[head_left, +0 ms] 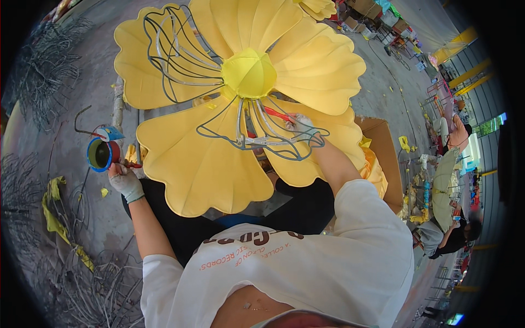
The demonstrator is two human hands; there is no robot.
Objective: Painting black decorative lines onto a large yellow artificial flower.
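Observation:
A large fabric flower [202, 164] with yellow petals and a domed yellow centre [249, 74] is in front of my lap. Dark wire frames [262, 143] shaped like petals spread from its centre over the cloth. My right hand [302, 127], partly wrapped in white, is closed around a slim red-handled tool [278, 113] near the lower right petals; the tool's working end is hard to make out. To the left of the flower, my left hand [124, 181], in a white fingerless glove, grips a small red can [114, 154] with a blue rim, its opening facing up.
Bundles of grey wire [46, 71] lie on the floor at left, beside a yellow cloth strip [54, 213]. A cardboard box [385, 164] with yellow fabric stands right of the flower. Another person [459, 238] sits farther right. Boxes [363, 8] are stacked at the back.

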